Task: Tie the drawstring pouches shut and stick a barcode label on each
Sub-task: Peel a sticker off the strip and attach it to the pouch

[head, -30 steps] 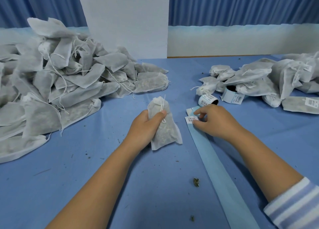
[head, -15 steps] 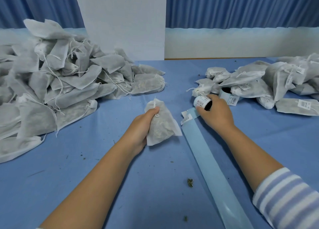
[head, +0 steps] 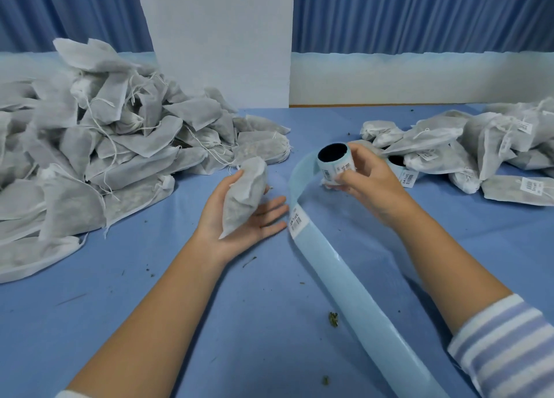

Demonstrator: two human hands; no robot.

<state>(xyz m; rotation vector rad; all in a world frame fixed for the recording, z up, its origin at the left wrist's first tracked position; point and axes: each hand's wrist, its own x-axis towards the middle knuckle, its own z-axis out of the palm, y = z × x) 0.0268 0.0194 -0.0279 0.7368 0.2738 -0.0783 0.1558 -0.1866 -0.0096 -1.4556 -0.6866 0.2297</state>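
Note:
A filled white drawstring pouch (head: 244, 197) lies in my left hand (head: 239, 218), which is turned palm up with straight fingers and the thumb against the pouch's left side. My right hand (head: 368, 182) grips a roll of barcode labels (head: 335, 162), lifted off the blue table (head: 150, 307). From the roll a pale blue backing strip (head: 353, 289) trails toward me across the table. One barcode label (head: 296, 219) sits on the strip just right of my left fingertips.
A big heap of unlabelled pouches (head: 90, 146) fills the left side. Labelled pouches (head: 479, 155) lie piled at the right, with a second label roll (head: 401, 170) beside them. Bits of dried herb (head: 333, 319) dot the cloth. A white board (head: 218, 38) stands behind.
My right hand took the label roll and lifted it, pulling the strip up. My left hand turned palm up and its fingers straightened, so the pouch now lies in the palm.

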